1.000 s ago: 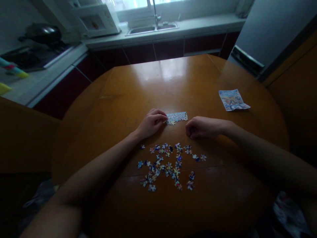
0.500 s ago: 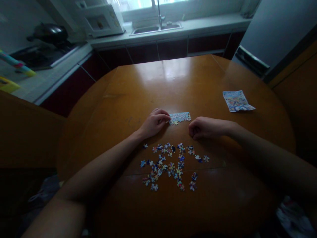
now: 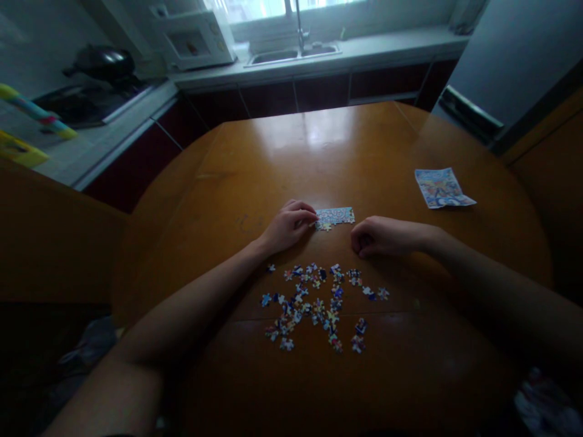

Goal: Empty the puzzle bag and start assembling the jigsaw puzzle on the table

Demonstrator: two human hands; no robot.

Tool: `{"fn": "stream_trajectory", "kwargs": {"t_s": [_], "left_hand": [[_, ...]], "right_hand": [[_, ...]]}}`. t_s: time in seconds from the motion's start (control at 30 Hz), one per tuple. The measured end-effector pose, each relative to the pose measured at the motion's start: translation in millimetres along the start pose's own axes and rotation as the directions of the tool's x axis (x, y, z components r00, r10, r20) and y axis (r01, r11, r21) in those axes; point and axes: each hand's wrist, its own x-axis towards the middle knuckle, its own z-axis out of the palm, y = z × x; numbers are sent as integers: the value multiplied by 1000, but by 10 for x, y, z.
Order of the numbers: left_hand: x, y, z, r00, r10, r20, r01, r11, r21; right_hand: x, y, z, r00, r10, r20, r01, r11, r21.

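Note:
A partly joined jigsaw puzzle (image 3: 336,215) lies on the wooden table, a pale blue strip with a jagged lower edge. At its left end is my left hand (image 3: 291,223), thumb and fingers pinched together on what looks like a puzzle piece at the puzzle's edge. My right hand (image 3: 374,235) rests on the table just right of the puzzle, apart from it. Its fingers are curled under, and whatever may be inside them is hidden. Nearer to me, loose puzzle pieces (image 3: 298,309) are scattered in a rough cluster, mostly blue, white and yellow.
A creased picture sheet (image 3: 441,187) lies on the right of the brown table (image 3: 273,158). Beyond are a sink (image 3: 276,57), a white microwave (image 3: 195,45) and a dark pan (image 3: 107,62) on the stove. The fridge (image 3: 523,60) stands at right.
The whole view has shifted slightly, so everything appears a little further right. Both hands keep nearly the same places and poses beside the puzzle.

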Motion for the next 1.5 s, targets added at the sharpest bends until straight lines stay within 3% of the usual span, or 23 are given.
{"fn": "stream_trajectory", "kwargs": {"t_s": [1.5], "left_hand": [[-10, 10, 15, 1000, 11, 11, -11, 1000, -15]], "right_hand": [[-2, 36, -3, 1000, 5, 13, -5, 1000, -20]]}}
